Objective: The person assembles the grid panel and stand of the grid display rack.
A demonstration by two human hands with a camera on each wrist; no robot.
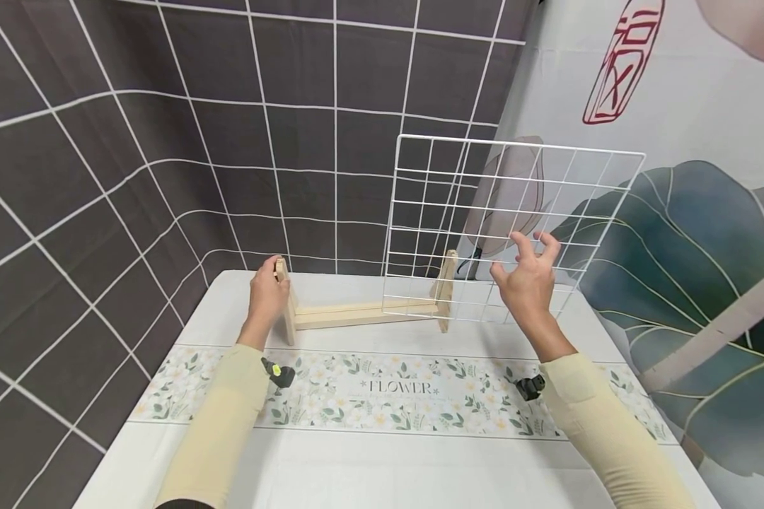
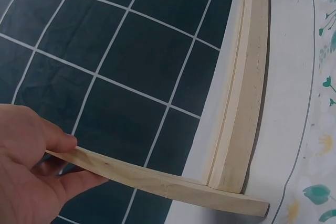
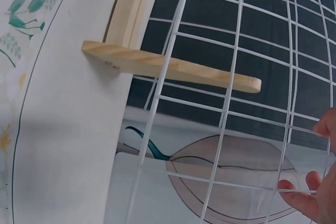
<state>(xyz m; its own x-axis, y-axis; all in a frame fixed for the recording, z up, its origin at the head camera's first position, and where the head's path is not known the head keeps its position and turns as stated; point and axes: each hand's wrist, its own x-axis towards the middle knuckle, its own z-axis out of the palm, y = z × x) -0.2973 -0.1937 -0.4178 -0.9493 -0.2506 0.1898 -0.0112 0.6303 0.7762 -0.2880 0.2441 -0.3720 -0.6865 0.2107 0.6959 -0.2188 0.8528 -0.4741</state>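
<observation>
A pale wooden stand (image 1: 366, 313) has a long crossbar joining two end pieces on the table. My left hand (image 1: 269, 291) pinches the top of its left end piece; the left wrist view shows thumb and fingers around that flat wooden piece (image 2: 157, 182). A white wire grid panel (image 1: 484, 207) is held up at the right by my right hand (image 1: 528, 279), its fingers spread over the wires. In the right wrist view, fingertips (image 3: 296, 195) curl at the wires, and the grid overlaps the stand's right end piece (image 3: 173, 69). Whether grid and wood touch is unclear.
The white table (image 1: 369, 463) bears a floral printed band (image 1: 388, 410) reading FLOWER. Behind it hangs a dark cloth with white grid lines (image 1: 299, 71). A white cloth with large leaf prints (image 1: 694, 233) hangs at the right.
</observation>
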